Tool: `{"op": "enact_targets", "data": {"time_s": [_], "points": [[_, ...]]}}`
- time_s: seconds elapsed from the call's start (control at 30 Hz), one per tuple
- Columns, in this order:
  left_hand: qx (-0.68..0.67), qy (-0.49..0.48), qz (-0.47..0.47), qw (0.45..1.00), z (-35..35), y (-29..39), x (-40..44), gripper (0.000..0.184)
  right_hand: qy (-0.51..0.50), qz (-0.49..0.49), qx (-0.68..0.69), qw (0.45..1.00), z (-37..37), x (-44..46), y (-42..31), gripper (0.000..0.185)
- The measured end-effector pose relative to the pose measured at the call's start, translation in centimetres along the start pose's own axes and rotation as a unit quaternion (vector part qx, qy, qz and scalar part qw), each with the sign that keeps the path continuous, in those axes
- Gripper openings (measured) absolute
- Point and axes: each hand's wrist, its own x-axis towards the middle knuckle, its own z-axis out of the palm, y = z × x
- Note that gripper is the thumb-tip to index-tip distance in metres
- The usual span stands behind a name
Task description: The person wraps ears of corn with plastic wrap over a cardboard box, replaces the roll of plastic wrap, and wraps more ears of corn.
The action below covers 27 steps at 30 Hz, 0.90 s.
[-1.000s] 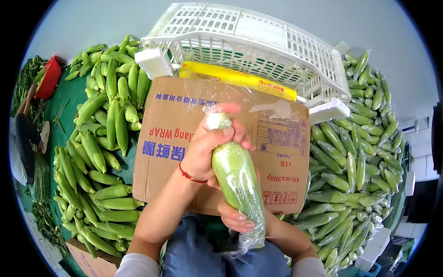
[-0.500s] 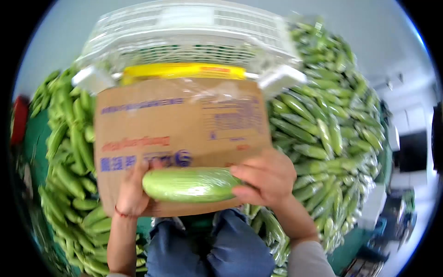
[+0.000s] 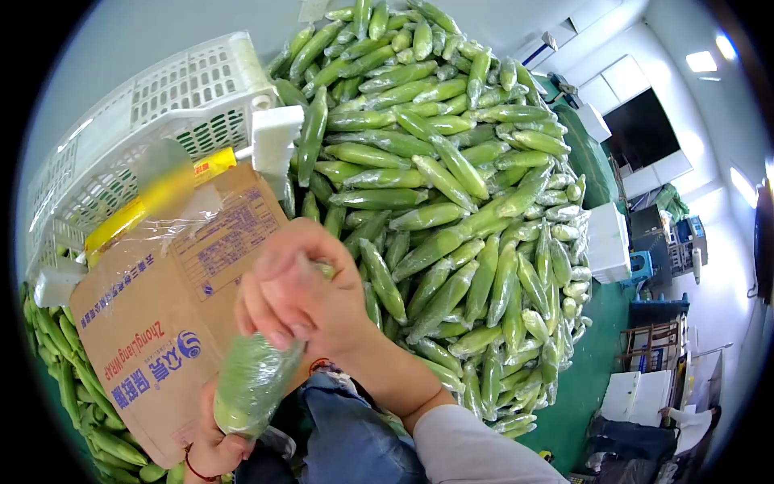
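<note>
Green floor [image 3: 568, 419], pale wall [image 3: 193, 20], wrapped corn [image 3: 445, 184], left fingers [image 3: 234, 447] and right fingers [image 3: 260, 310] holding one ear [image 3: 251, 387]

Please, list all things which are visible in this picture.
Held corn ear: 1, green, film-wrapped, lower centre-left
Cardboard box: 1, brown, left
Clear film: uncounted, transparent, on box
Yellow roll: 1, yellow, at box's far edge
Crate: 1, white, upper left
Wrapped ears: many, green, right of box
Unwrapped ears: many, green, lower left
Boxes: at least 1, white, right
Dark panel: 1, black, upper right
Floor: 1, green, right
Other person: 1, light top, lower right
Farther items: several, mixed colours, right, details unclear
Trousers: 1 pair, blue, bottom centre
Left hand: 1, red bracelet, ear's lower end
Right hand: 1, grey sleeve, ear's upper end
</note>
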Motion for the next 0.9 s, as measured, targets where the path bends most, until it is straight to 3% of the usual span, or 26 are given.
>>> {"op": "enact_targets", "data": {"time_s": [0.1, 0.13, 0.2, 0.23, 0.27, 0.33, 0.37, 0.4, 0.43, 0.53, 0.6, 0.63, 0.67, 0.7, 0.73, 0.77, 0.8, 0.83, 0.87, 0.9], "points": [[0.022, -0.023, -0.012, 0.999, 0.4, 0.9, 2.0, 0.083, 0.091, -0.046, 0.036, 0.994, -1.1, -1.0, -0.4, 0.049], [0.024, -0.035, -0.045, 0.998, 1.6, 2.0, 3.4, 0.082, 0.192, -0.053, 0.014, 0.980, -0.2, -1.6, 0.0, 0.054], [0.144, 0.020, -0.021, 0.989, 3.0, 1.0, 5.1, 0.086, 0.171, -0.065, -0.016, 0.983, -1.6, -5.8, 3.3, 0.082], [0.202, 0.051, -0.010, 0.978, 3.3, 0.5, 5.8, 0.088, 0.208, 0.015, -0.069, 0.976, -2.7, -9.3, 4.6, 0.087], [0.490, -0.023, 0.033, 0.871, 2.1, 1.2, 6.8, 0.083, 0.246, 0.097, -0.116, 0.957, -3.0, -11.4, 5.5, 0.091], [0.613, -0.012, 0.114, 0.782, 2.7, 2.3, 7.1, 0.075, 0.342, 0.161, -0.028, 0.925, -4.2, -13.0, 1.9, 0.065], [0.667, -0.009, 0.156, 0.729, 2.9, 2.9, 7.0, 0.071, 0.364, 0.144, -0.028, 0.920, -6.7, -14.0, 0.0, 0.059], [0.645, 0.001, 0.135, 0.752, 2.3, 3.0, 5.9, 0.058, 0.450, 0.113, 0.028, 0.886, -8.4, -13.7, -2.7, 0.055], [0.651, 0.028, 0.137, 0.746, 1.1, 2.4, 4.6, 0.056, 0.508, 0.069, -0.005, 0.859, -10.5, -13.7, -6.1, 0.050], [0.641, 0.130, 0.109, 0.748, -3.0, -0.7, -0.7, 0.050, 0.548, -0.079, -0.298, 0.778, -17.5, -11.9, -19.8, 0.047], [0.592, 0.216, 0.055, 0.775, -4.6, -2.7, -3.8, 0.048, 0.528, -0.222, -0.312, 0.758, -23.5, -10.3, -30.4, 0.055], [0.598, 0.229, 0.054, 0.766, -5.2, -3.4, -5.1, 0.048, 0.629, -0.298, -0.388, 0.604, -23.4, -8.5, -32.7, 0.066], [0.605, 0.246, 0.054, 0.755, -5.8, -4.0, -6.1, 0.047, 0.678, -0.267, -0.453, 0.514, -23.4, -7.8, -34.1, 0.075], [0.611, 0.268, 0.054, 0.743, -6.3, -4.5, -6.8, 0.047, 0.674, -0.241, -0.476, 0.511, -23.6, -7.4, -34.4, 0.075], [0.639, 0.295, 0.070, 0.707, -6.3, -4.7, -7.0, 0.051, 0.596, -0.241, -0.552, 0.531, -23.8, -6.7, -32.6, 0.067], [0.629, 0.321, 0.059, 0.705, -6.6, -5.1, -6.9, 0.051, 0.509, -0.231, -0.617, 0.554, -24.3, -6.5, -28.8, 0.059], [0.622, 0.356, 0.037, 0.696, -7.1, -5.2, -6.8, 0.051, 0.417, -0.136, -0.678, 0.590, -21.9, -6.3, -23.1, 0.046], [0.642, 0.366, -0.002, 0.674, -7.0, -3.8, -6.2, 0.052, 0.370, 0.026, -0.735, 0.567, -17.8, -5.8, -16.6, 0.041], [0.605, 0.370, -0.009, 0.705, -7.6, -2.1, -5.4, 0.053, 0.192, 0.051, -0.735, 0.649, -16.0, -6.4, -9.9, 0.043], [0.569, 0.389, 0.030, 0.724, -8.9, -1.7, -4.4, 0.053, -0.008, 0.069, -0.827, 0.559, -12.6, -6.9, -5.4, 0.049]]}}
